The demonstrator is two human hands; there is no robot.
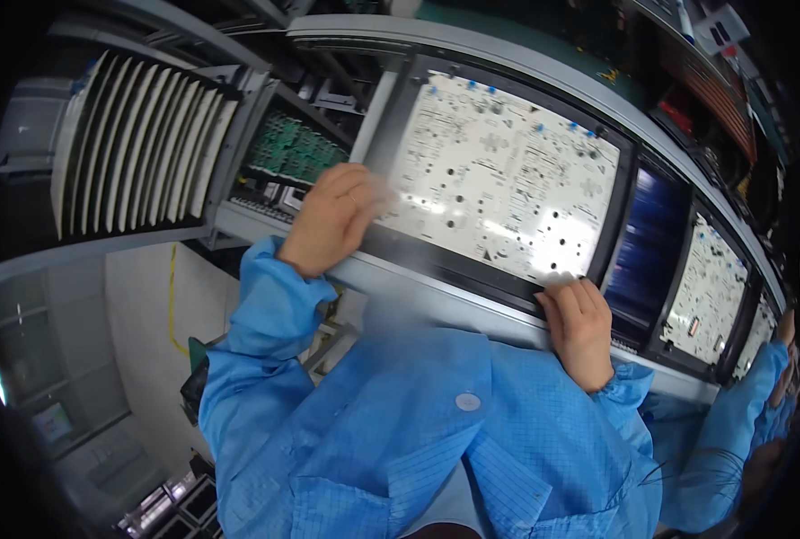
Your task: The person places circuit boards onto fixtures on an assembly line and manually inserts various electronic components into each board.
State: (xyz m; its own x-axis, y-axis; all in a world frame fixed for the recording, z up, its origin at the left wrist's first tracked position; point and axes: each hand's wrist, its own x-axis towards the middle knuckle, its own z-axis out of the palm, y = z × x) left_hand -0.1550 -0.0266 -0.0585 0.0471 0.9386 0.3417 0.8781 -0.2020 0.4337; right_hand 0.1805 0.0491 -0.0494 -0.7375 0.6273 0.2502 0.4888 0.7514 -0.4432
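Observation:
A large white circuit board (pixel 508 171) lies in a black carrier frame (pixel 472 260) on the conveyor line in front of me. Small blue parts stand along its far edge, and dark components are scattered over its face. Beside the board's left edge is my left hand (pixel 332 216), fingers bent and their tips smeared by motion; whether they hold anything is hidden. My right hand (pixel 581 325) is at the near right corner of the frame, its fingers curled over the frame's near edge with the thumb alongside.
Left of the frame lie green circuit boards (pixel 292 148) in a bay. Further left stands a rack of upright white panels (pixel 139 144). On the right, past a dark blue glossy section (pixel 649 238), another white board (pixel 707 292) sits on the line, near a co-worker's blue sleeve (pixel 732 440).

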